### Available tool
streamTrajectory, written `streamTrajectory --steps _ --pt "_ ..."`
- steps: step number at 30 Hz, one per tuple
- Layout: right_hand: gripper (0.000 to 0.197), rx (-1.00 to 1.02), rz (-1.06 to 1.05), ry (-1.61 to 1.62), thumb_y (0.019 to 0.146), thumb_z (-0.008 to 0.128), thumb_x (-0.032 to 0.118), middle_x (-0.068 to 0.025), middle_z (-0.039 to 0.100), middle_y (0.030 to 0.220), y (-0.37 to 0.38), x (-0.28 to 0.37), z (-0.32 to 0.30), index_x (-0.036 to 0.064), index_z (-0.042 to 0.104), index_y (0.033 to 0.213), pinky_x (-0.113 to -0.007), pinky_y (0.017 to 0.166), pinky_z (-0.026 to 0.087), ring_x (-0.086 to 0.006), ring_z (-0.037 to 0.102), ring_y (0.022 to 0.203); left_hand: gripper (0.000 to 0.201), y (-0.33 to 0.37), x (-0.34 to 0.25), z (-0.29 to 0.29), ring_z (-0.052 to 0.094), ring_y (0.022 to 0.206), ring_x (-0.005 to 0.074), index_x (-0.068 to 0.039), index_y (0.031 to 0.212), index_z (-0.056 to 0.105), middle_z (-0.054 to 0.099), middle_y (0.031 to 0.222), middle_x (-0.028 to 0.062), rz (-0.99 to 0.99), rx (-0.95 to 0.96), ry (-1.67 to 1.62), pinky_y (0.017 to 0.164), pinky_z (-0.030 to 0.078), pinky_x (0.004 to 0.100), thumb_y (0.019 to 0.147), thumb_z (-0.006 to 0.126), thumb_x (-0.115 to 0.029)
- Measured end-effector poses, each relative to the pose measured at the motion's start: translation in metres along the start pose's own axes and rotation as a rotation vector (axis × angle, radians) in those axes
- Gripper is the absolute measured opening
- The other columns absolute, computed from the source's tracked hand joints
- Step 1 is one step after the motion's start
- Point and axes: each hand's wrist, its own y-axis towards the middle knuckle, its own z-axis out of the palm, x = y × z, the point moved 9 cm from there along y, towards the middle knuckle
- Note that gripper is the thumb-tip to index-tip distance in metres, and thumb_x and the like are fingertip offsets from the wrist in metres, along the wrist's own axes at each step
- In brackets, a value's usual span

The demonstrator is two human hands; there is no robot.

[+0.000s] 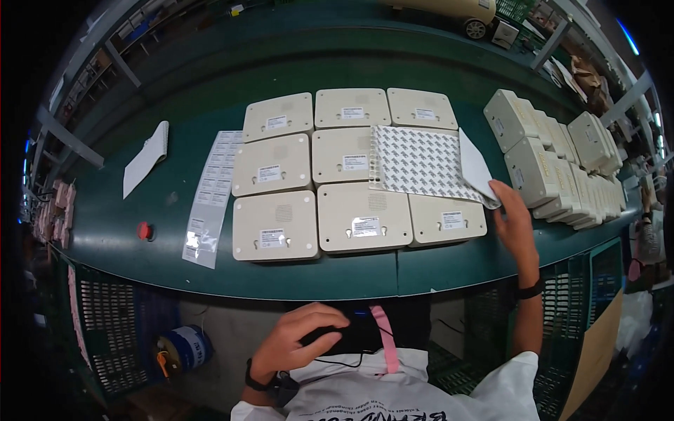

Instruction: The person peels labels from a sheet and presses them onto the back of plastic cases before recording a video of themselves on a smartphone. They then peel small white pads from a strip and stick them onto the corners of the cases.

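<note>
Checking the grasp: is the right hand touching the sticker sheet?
Touching. The head view shows the right hand with its fingertips pinching the lifted corner of the sticker sheet.

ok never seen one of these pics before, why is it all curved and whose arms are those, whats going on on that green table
The picture comes from a wide fisheye camera worn on a person's head, looking down, so straight edges bend toward the rim. The two arms entering from the bottom are that person's own; no machine is involved.

On the green table lie nine flat cream boxes in three rows of three, each with a small label. More cream boxes stand on edge in rows at the right. At the left lie a long strip of labels, a white pad and a small red button.

The right hand pinches the corner of a sheet of small grey stickers lying across the boxes. The left hand has its grip closed on a black device close to the body, below the table edge.
</note>
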Motion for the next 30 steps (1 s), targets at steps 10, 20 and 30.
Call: streamTrajectory --steps 10,20,30 --pt "0.034 -0.345 -0.366 -0.117 0.079 0.059 -0.01 -0.021 0.063 0.119 0.058 0.106 -0.113 0.0003 0.062 0.111 -0.043 0.09 0.051 -0.0364 0.064 0.105 0.019 0.029 -0.043 -0.006 0.065 0.089 0.0233 0.003 0.1 0.065 0.067 0.101 0.0149 0.234 -0.091 0.071 0.075 0.051 0.0303 0.081 0.068 0.003" --pt "0.013 -0.223 -1.138 0.106 0.074 0.067 0.017 -0.0016 0.068 0.093 0.02 0.35 -0.111 0.012 0.063 0.085 -0.029 0.073 0.048 -0.0164 0.055 0.091 0.051 -0.081 -0.154 -0.063 0.063 0.097 0.0295 0.004 0.116 0.056 0.06 0.119 0.0224 0.58 -0.722 0.421 0.086 0.049 0.0397 0.088 0.068 -0.036" --pt "0.048 0.387 -0.531 0.86 0.074 0.08 0.013 -0.0099 0.068 0.103 0.088 0.378 -0.001 0.0016 0.062 0.116 -0.033 0.077 0.054 -0.0237 0.066 0.087 0.045 -0.092 -0.047 -0.097 0.064 0.103 0.0205 0.007 0.127 0.049 0.064 0.115 0.0187 -0.046 -0.661 -0.252 0.091 0.047 0.0285 0.088 0.067 -0.005"
